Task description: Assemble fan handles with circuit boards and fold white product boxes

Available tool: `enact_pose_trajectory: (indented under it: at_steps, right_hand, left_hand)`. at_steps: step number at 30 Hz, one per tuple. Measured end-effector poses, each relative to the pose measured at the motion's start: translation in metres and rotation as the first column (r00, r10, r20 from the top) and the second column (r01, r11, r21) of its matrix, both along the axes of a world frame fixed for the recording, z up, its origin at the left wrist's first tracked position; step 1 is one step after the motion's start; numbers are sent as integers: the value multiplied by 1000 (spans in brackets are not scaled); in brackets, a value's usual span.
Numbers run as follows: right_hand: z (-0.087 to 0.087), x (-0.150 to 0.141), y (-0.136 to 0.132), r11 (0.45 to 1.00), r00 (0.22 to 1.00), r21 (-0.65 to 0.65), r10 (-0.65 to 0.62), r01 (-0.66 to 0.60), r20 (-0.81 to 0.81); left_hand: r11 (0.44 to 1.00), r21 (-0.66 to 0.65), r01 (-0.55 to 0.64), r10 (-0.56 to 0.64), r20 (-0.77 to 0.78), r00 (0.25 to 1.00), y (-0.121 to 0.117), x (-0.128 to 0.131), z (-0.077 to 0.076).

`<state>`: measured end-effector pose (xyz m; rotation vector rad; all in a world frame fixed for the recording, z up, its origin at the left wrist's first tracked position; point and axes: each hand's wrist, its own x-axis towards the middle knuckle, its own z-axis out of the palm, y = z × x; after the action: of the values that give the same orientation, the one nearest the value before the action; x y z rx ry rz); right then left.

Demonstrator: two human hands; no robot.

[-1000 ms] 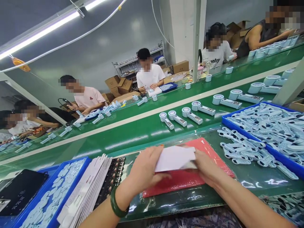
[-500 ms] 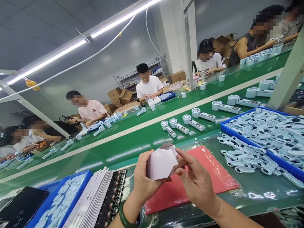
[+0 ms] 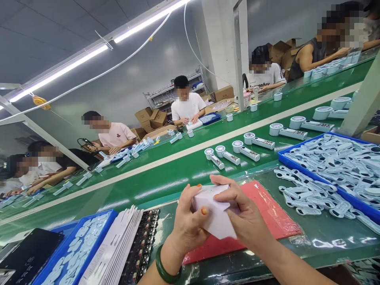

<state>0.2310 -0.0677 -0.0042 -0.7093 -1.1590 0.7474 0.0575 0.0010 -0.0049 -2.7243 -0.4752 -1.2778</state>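
A small white folding carton [image 3: 216, 215] is between my two hands, over the red mat [image 3: 267, 211]. My left hand [image 3: 188, 217] grips its left side, with the thumb pressed on the near face. On the right, my right hand [image 3: 245, 211] has its fingers bent over the top and side flaps. The carton's far side and inside are hidden. Left of my hands lie a stack of flat white cards [image 3: 114, 241] and black circuit boards [image 3: 144, 241].
A blue tray [image 3: 329, 180] of pale blue handle parts stands at right, with loose parts [image 3: 308, 194] beside it. Another blue tray [image 3: 101, 227] is at left. Handheld devices [image 3: 249, 152] line the green conveyor [image 3: 166, 174]. Several co-workers sit across it.
The carton has turned and tilted between my hands. My left thumb now shows on its near face, and my right fingers have moved over its top. My view has shifted slightly.
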Motion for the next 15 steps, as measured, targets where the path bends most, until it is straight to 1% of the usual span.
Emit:
enact_pose_trajectory:
  at_steps: [2, 5, 8, 10, 12, 15]
  right_hand:
    - [4, 0, -6, 1000, 998, 12, 17, -18, 56]
    - [7, 1, -12, 998, 991, 29, 48, -52, 127]
    - [7, -1, -13, 999, 992, -18, 33, -31, 123]
    - [8, -4, -11, 999, 991, -37, 14, -9, 135]
    - [10, -6, -8, 1000, 988, -20, 16, -13, 153]
    - [13, -6, -5, 1000, 994, -15, -3, 5, 108]
  left_hand:
    - [1000, 3, 20, -20, -44, 999, -1, -3, 3]
    - [998, -34, 50, -52, -58, 997, -3, -6, 4]
    - [997, -56, 44, -48, -58, 997, -5, -6, 2]
    - [998, -40, 50, -52, -55, 997, -6, -7, 3]
    - [997, -24, 69, -70, -48, 996, -6, -6, 6]
    - [999, -25, 36, -37, -43, 998, -4, -2, 15]
